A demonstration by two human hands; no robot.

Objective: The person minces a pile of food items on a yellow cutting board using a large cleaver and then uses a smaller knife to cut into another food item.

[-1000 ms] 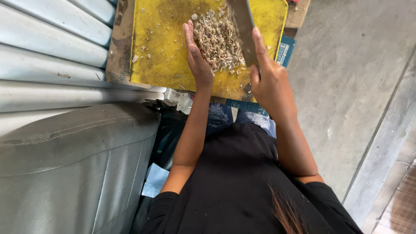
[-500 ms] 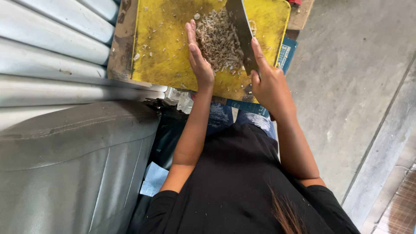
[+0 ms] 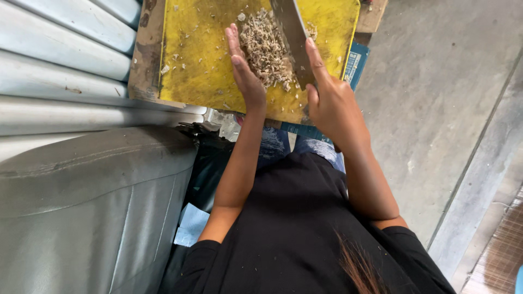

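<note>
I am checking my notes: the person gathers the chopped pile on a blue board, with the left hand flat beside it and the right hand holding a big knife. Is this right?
Not quite: the board is yellow, not blue, as the head view shows. The rest holds: the left hand lies flat beside the chopped pile, and the right hand holds the big knife.

1. The yellow plastic cutting board [image 3: 201, 65] lies on a worn wooden table [image 3: 143, 65], at the top of the view, in front of the person.
2. The heap of finely chopped pale brown bits [image 3: 264, 46] sits on the board, right of its middle.
3. The left hand [image 3: 246, 71] lies flat on the board, touching the heap's left side.
4. The broad steel cleaver blade [image 3: 291, 32] stands against the heap's right side, gripped by the right hand [image 3: 332, 106] at the board's near edge.
5. Grey corrugated metal sheeting [image 3: 60, 71] lies left of the table.
6. Bare grey concrete floor [image 3: 436, 109] lies to the right.
</note>
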